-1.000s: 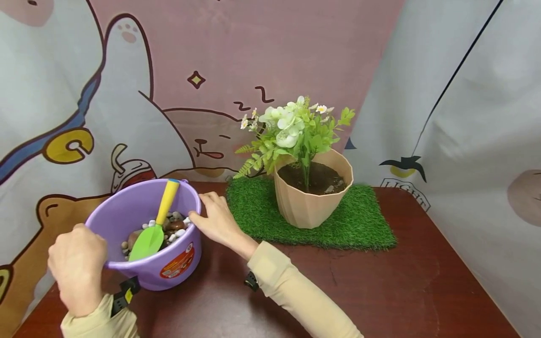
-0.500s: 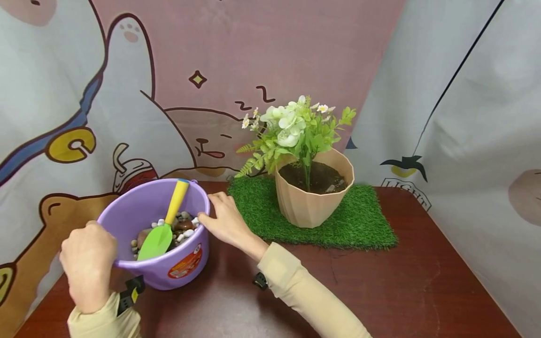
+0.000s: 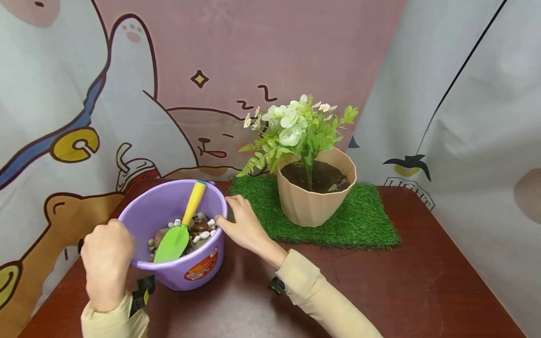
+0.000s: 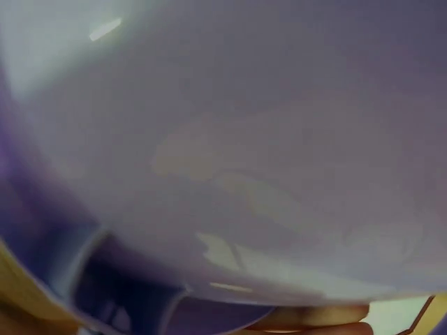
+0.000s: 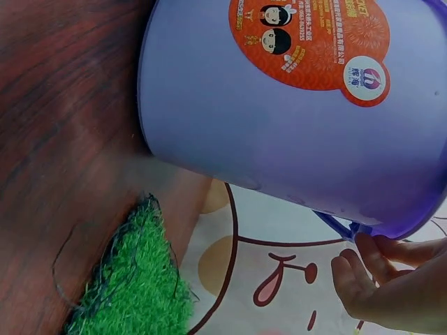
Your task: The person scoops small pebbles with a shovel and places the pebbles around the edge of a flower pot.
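Note:
A purple bucket (image 3: 169, 271) stands on the table at left, with an orange label facing front. Inside it lie several pebbles (image 3: 204, 234) and a trowel (image 3: 172, 243) with a green blade and a yellow handle, which leans on the far wall. My left hand (image 3: 107, 260) grips the bucket's left rim with curled fingers. At the opposite side, my right hand (image 3: 249, 230) holds the rim, thumb on top, near a handle mount seen in the right wrist view. The bucket wall fills the left wrist view, where a few fingers (image 4: 328, 319) show at the bottom.
A beige pot (image 3: 310, 209) with soil, white flowers and green leaves stands on a green artificial grass mat (image 3: 363, 225), right of the bucket. The dark red wooden table (image 3: 380, 286) meets a cartoon-printed cloth (image 3: 287, 51) behind.
Both hands and the bucket have moved to the right across the table, nearer to the grass mat. The trowel and pebbles travelled with it. The pot has stayed in place.

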`<control>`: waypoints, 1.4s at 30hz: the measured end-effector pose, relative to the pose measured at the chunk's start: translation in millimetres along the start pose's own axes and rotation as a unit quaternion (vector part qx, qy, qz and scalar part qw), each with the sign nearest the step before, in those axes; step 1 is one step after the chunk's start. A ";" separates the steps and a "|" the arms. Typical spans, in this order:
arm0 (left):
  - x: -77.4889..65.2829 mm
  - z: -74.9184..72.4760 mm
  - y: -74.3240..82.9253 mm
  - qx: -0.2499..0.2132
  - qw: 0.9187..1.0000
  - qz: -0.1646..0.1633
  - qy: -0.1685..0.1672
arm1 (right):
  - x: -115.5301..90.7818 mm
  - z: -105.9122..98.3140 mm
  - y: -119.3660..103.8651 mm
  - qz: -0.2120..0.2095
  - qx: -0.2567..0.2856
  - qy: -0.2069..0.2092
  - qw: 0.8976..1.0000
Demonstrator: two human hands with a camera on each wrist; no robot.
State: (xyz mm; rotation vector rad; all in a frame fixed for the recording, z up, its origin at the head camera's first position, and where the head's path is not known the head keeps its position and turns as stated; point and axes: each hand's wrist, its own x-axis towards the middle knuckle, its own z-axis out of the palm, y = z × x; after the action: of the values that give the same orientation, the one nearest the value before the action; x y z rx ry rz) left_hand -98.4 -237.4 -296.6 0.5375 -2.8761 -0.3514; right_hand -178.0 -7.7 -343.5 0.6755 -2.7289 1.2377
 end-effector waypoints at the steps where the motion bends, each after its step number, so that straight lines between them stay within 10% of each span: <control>1: -0.7 0.1 1.7 0.001 1.000 0.004 -0.003 | -1.7 -1.7 1.2 0.002 0.004 0.000 1.000; 42: -36.8 10.0 75.4 0.007 0.994 0.113 0.008 | -68.5 -75.9 48.1 -0.023 -0.014 0.069 0.997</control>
State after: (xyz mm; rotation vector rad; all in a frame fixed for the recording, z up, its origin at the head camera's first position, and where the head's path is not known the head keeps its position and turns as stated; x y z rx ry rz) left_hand -91.8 -153.4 -291.5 0.2111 -2.8857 -0.2884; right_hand -145.1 100.5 -342.4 0.6200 -2.5986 1.1879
